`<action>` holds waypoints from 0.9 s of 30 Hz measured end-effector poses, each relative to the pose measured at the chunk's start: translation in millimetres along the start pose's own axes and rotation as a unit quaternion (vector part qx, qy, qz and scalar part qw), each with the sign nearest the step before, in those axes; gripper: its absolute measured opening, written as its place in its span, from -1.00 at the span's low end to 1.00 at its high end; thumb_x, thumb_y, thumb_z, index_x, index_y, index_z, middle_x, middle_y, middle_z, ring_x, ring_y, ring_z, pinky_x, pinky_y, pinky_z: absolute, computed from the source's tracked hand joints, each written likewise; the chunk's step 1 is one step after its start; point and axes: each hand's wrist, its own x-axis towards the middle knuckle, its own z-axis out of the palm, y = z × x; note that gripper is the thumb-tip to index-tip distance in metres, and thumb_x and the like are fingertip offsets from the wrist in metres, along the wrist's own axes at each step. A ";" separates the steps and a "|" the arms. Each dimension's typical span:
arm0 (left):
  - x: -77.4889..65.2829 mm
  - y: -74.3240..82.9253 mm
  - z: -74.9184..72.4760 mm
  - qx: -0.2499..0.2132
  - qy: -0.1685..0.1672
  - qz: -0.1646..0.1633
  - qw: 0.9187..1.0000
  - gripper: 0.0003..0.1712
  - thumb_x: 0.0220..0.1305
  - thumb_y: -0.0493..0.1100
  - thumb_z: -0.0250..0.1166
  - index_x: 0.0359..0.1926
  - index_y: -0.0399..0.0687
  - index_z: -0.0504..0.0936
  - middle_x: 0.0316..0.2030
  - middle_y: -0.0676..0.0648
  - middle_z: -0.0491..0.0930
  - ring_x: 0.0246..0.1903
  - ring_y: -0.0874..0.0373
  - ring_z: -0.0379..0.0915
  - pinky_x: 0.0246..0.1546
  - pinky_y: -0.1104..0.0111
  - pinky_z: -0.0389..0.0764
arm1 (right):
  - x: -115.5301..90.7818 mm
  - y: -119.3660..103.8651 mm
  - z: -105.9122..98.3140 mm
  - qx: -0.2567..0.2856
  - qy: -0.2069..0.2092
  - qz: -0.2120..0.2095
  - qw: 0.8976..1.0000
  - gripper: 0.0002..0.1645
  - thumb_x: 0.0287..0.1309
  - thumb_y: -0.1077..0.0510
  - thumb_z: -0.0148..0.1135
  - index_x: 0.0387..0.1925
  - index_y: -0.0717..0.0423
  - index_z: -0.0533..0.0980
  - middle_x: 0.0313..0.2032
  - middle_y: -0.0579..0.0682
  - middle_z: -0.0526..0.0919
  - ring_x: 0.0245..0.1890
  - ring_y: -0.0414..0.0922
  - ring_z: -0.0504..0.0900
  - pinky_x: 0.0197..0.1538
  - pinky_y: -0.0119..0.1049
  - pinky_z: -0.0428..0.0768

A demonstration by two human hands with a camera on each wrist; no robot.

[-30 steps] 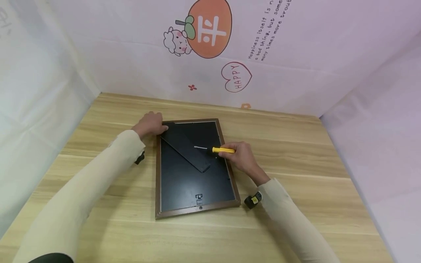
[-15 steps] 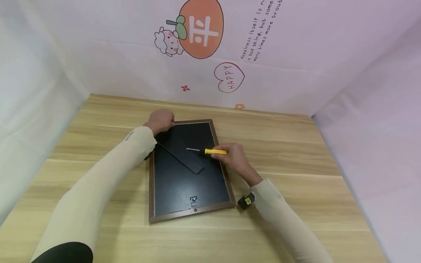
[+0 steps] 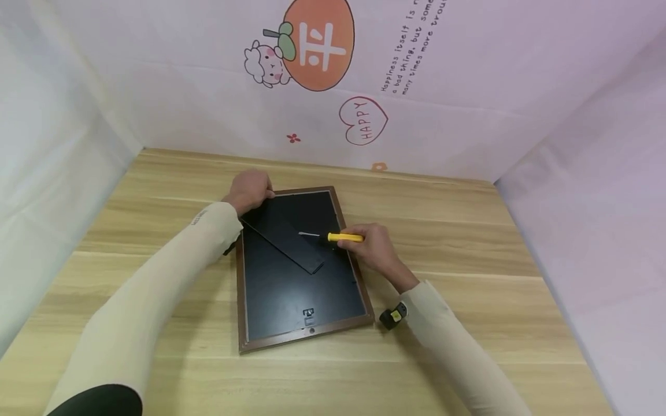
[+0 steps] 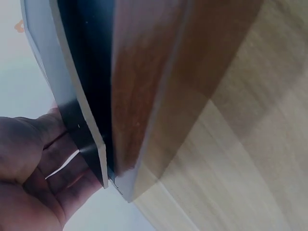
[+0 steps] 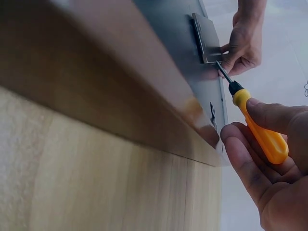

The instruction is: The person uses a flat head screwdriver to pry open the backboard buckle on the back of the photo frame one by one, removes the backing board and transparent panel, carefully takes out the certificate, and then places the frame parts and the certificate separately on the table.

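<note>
A picture frame (image 3: 307,341) with a brown rim lies back up on the table, its black backing board (image 3: 281,300) showing. A flat black stand leg (image 3: 291,242) runs slantwise across the board. My left hand (image 3: 251,188) is at the frame's far left corner, holding the leg's upper end; its fingers (image 4: 72,168) bend by that end in the left wrist view. Over the frame's right side, my right hand (image 3: 376,245) grips a yellow-handled screwdriver (image 3: 346,237). The screwdriver's metal tip points left toward the leg; contact with it cannot be told.
The wood-grain table (image 3: 458,242) extends around the frame. A white printed cloth (image 3: 442,133) rises behind the table, with plain white cloth at both sides. Near the frame's lower half is a small metal hanger (image 3: 309,315).
My left hand has shifted right and turned over the corner, so it and the sleeve cover more of it. The screwdriver stays at nearly the same place over the frame.
</note>
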 end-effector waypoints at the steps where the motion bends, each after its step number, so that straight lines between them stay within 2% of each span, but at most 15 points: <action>1: -0.9 -0.9 -0.3 0.000 0.002 -0.003 1.000 -0.73 0.38 -0.10 0.25 -0.38 -0.11 0.76 -0.47 -0.10 0.66 -0.50 0.06 0.44 -0.45 0.30 0.48 | 0.0 0.0 -0.3 0.000 0.001 0.001 1.000 -0.72 0.10 0.12 0.45 -0.15 0.16 0.72 -0.25 0.11 0.76 -0.54 -0.21 0.54 -0.51 -0.47 0.54; 7: -7.5 -8.0 -0.2 -0.014 0.017 -0.027 0.999 -0.73 0.36 -0.11 0.27 -0.45 -0.10 0.75 -0.49 -0.10 0.66 -0.50 0.06 0.44 -0.44 0.25 0.51 | 0.4 0.1 -1.7 -0.004 0.007 -0.005 1.000 -0.73 0.10 0.11 0.45 -0.16 0.15 0.72 -0.33 0.08 0.74 -0.56 -0.19 0.50 -0.54 -0.45 0.48; 11: -15.3 -12.1 0.0 -0.025 0.026 -0.041 0.999 -0.73 0.34 -0.11 0.29 -0.45 -0.11 0.76 -0.49 -0.12 0.69 -0.53 0.06 0.46 -0.45 0.24 0.53 | 0.1 -1.4 -1.8 -0.010 0.010 -0.007 1.000 -0.72 0.10 0.10 0.45 -0.16 0.15 0.72 -0.28 0.07 0.75 -0.50 -0.17 0.49 -0.49 -0.44 0.48; 15: -24.1 -14.2 -1.2 -0.015 0.023 -0.047 0.999 -0.71 0.35 -0.11 0.28 -0.46 -0.13 0.76 -0.48 -0.13 0.69 -0.52 0.06 0.48 -0.45 0.23 0.56 | -1.2 -2.2 -1.7 -0.010 0.011 -0.010 1.000 -0.72 0.11 0.11 0.45 -0.16 0.17 0.72 -0.23 0.09 0.75 -0.45 -0.15 0.51 -0.43 -0.45 0.51; 23: -40.6 -14.9 -2.6 -0.009 0.019 -0.059 0.998 -0.56 0.34 -0.12 0.29 -0.72 -0.09 0.58 -0.72 0.00 0.48 -0.57 0.10 0.42 -0.49 0.25 0.56 | -2.4 -2.7 -2.0 -0.020 0.012 -0.013 1.000 -0.71 0.10 0.08 0.46 -0.17 0.15 0.73 -0.27 0.06 0.75 -0.46 -0.15 0.50 -0.44 -0.44 0.48; 27: -47.1 -16.5 -3.1 -0.006 0.013 -0.060 0.998 -0.50 0.34 -0.11 0.29 -0.78 -0.07 0.52 -0.74 0.00 0.48 -0.59 0.11 0.44 -0.49 0.25 0.58 | -2.1 -2.7 -1.8 -0.019 0.012 -0.017 1.000 -0.72 0.10 0.07 0.45 -0.18 0.14 0.73 -0.31 0.05 0.74 -0.48 -0.16 0.48 -0.45 -0.43 0.47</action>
